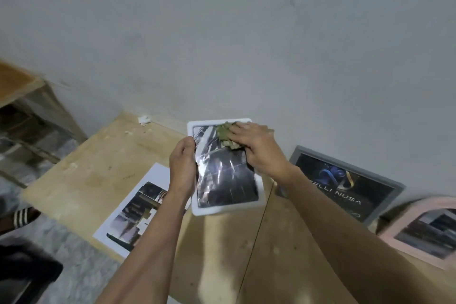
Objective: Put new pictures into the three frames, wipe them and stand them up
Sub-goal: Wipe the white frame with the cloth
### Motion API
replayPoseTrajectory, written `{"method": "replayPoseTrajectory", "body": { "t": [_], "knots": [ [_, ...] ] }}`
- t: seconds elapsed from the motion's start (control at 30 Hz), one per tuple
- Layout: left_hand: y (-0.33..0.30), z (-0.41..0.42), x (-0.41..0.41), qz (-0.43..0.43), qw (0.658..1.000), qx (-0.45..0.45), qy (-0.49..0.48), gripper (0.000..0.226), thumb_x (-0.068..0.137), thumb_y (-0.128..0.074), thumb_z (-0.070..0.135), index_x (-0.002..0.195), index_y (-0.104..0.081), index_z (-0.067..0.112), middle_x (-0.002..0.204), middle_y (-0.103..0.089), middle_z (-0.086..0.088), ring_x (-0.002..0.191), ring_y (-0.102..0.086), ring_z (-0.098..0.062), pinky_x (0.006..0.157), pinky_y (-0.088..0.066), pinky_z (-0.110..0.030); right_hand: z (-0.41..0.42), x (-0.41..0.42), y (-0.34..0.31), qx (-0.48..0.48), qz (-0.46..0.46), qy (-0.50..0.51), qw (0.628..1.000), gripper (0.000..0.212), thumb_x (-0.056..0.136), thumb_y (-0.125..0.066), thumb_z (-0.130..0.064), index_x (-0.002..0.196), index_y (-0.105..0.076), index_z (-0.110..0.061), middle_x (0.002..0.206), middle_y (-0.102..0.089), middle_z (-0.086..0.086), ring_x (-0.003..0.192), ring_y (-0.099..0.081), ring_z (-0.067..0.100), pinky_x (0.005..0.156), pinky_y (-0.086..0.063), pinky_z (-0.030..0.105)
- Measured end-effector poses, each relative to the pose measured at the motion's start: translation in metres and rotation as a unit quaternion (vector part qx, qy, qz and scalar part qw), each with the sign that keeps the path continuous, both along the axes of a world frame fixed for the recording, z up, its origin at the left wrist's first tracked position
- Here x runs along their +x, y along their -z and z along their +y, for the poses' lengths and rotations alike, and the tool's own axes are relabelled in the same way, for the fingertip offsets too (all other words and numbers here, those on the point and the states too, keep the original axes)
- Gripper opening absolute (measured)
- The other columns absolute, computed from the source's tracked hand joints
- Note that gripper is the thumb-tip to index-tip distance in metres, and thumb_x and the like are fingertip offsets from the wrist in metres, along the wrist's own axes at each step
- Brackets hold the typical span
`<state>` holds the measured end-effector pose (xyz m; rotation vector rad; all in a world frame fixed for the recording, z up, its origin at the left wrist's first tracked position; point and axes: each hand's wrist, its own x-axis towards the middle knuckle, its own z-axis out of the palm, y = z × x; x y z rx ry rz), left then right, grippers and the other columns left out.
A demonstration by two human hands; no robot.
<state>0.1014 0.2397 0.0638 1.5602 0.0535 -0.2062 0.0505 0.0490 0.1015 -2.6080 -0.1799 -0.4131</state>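
1. I see the right hand [256,148] curled over a crumpled green cloth [227,136], fingers bent and pressing it down onto the glass near the top of the white frame [225,168].
2. The left hand [182,170] grips that frame's left edge, thumb on the front face and fingers wrapped out of my sight behind; the frame is lifted off the table and tilted toward the camera.
3. Under the right hand the glass shows a dark picture with bright glare; I can read no writing on it.
4. Just left of the left hand, a printed sheet [133,207] lies flat on the wooden table [103,160], a dark picture on white paper, its lettering too blurred for me to read.
5. To the right of the right hand a grey frame [345,184] leans against the wall [246,44]; I can read "NUSA" and part of a word before it, "ELLI".
6. Further right, a pink frame [424,229] stands tilted beside the grey one, blurred, holding a dark picture.
7. Well to the left of both hands is a wooden shelf unit [27,111].
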Motion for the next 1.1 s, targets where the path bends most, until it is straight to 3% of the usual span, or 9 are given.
{"method": "replayPoseTrajectory", "body": {
  "t": [0.2,0.27,0.4,0.53,0.7,0.77,0.9,0.97,1.1],
  "knots": [
    [0.027,0.003,0.019,0.059,0.994,-0.003,-0.091,0.027,0.105,-0.045,0.028,0.118,-0.063,0.013,0.109,-0.066,0.003,0.092,-0.06,0.003,0.073,-0.041,-0.01,-0.003,-0.036,0.081,0.077,0.043,-0.047,0.995,0.053,0.067,-0.054,0.014,0.11,-0.073,-0.011,0.121,-0.068,0.004,0.12,-0.054,0.014,0.11,-0.035,0.027],
    [0.032,0.004,0.026,0.07,0.99,0.005,-0.118,0.027,0.104,-0.048,0.031,0.121,-0.063,0.015,0.106,-0.066,0.001,0.089,-0.064,0.004,0.079,-0.048,-0.012,0.005,-0.046,0.099,0.102,0.047,-0.05,0.992,0.047,0.066,-0.057,0.009,0.104,-0.075,-0.012,0.113,-0.072,0.003,0.111,-0.057,0.01,0.105,-0.037,0.02],
    [0.038,-0.004,0.038,0.066,0.989,0.037,-0.125,0.031,0.098,-0.052,0.043,0.115,-0.068,0.023,0.119,-0.069,-0.006,0.111,-0.063,-0.027,0.105,-0.047,-0.048,0.026,-0.048,0.112,0.172,0.084,-0.018,0.981,0.045,0.073,-0.054,0.004,0.108,-0.074,-0.016,0.107,-0.074,0.002,0.1,-0.067,0.016,0.089,-0.054,0.031],
    [0.036,-0.017,0.042,0.072,0.99,0.035,-0.119,0.036,0.105,-0.046,0.03,0.135,-0.057,0.013,0.128,-0.056,0.008,0.123,-0.05,-0.012,0.104,-0.035,-0.025,0.072,-0.031,0.101,0.18,0.105,-0.107,0.972,0.058,0.066,-0.046,0.01,0.115,-0.07,-0.01,0.118,-0.069,0.005,0.109,-0.062,0.022,0.1,-0.045,0.03],
    [0.042,-0.007,0.048,0.06,0.99,0.099,-0.075,0.034,0.104,-0.046,0.035,0.124,-0.063,0.013,0.126,-0.064,-0.001,0.117,-0.056,-0.016,0.096,-0.038,-0.026,0.058,-0.014,0.095,0.351,0.234,-0.09,0.902,0.039,0.088,-0.053,0.009,0.121,-0.066,-0.007,0.117,-0.069,0.006,0.099,-0.069,0.014,0.091,-0.054,0.031],
    [0.047,-0.004,0.046,0.066,0.99,0.098,-0.073,0.036,0.104,-0.045,0.038,0.125,-0.062,0.015,0.129,-0.063,0.001,0.117,-0.057,-0.017,0.102,-0.041,-0.03,0.046,-0.009,0.087,0.411,0.219,-0.081,0.881,0.04,0.085,-0.06,0.011,0.124,-0.061,0.001,0.116,-0.067,0.01,0.094,-0.07,0.009,0.089,-0.055,0.03],
    [0.056,-0.005,0.042,0.058,0.99,0.096,-0.09,0.04,0.106,-0.041,0.039,0.135,-0.057,0.015,0.129,-0.058,0.005,0.118,-0.053,-0.014,0.1,-0.037,-0.027,0.012,0.008,0.08,0.527,0.205,0.059,0.823,0.043,0.085,-0.061,0.004,0.113,-0.071,-0.026,0.105,-0.073,0.012,0.09,-0.068,0.037,0.074,-0.058,0.047],
    [0.06,-0.005,0.044,0.051,0.989,0.1,-0.093,0.04,0.106,-0.04,0.039,0.133,-0.058,0.016,0.126,-0.06,0.005,0.117,-0.054,-0.014,0.097,-0.036,-0.027,-0.011,0.021,0.084,0.545,0.165,0.11,0.815,0.043,0.086,-0.058,0.006,0.109,-0.072,-0.027,0.104,-0.074,0.005,0.096,-0.068,0.029,0.081,-0.058,0.038],
    [0.073,-0.001,0.047,0.067,0.985,0.108,-0.114,0.039,0.105,-0.04,0.042,0.126,-0.063,0.019,0.122,-0.065,0.001,0.115,-0.058,-0.02,0.097,-0.041,-0.033,-0.047,0.042,0.098,0.479,0.121,0.171,0.852,0.037,0.087,-0.056,0.009,0.113,-0.071,-0.013,0.093,-0.071,0.004,0.065,-0.061,-0.002,0.064,-0.051,0.013]
  ]
}}
